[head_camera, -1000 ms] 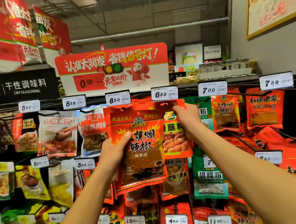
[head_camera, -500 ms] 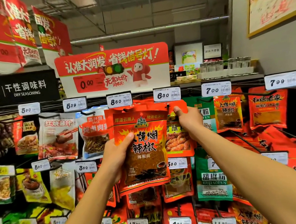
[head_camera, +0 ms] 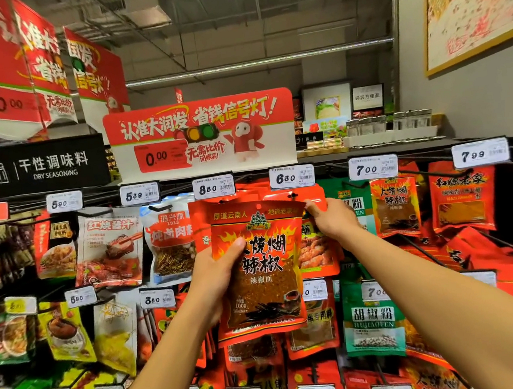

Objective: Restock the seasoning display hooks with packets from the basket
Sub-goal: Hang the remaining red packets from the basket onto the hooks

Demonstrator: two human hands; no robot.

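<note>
Both arms are raised to the top row of the seasoning wall; the left hand (head_camera: 216, 281) grips a chilli packet (head_camera: 261, 269) along its left edge, thumb lying across the front and fingers hidden behind; the right hand (head_camera: 334, 221) pinches the packet's upper right corner, fingers curled round it. The packet is held upright in front of the hanging stock, its top just under the 8.50 price tag (head_camera: 213, 186) and between that and the 6.30 tag (head_camera: 291, 177); whether its hole is on a hook I cannot tell. It is a glossy red-orange pouch; yellow lettering runs across the top band, with a small green tree emblem below it; flames frame large black characters; the lower half has a clear window showing coarse reddish-brown chilli flakes, with a small picture of dark dried chillies at the bottom. Directly behind it hang more red packets (head_camera: 318, 248); a matching packet (head_camera: 395, 206) hangs further right under the 7.00 tag (head_camera: 372, 168).
</note>
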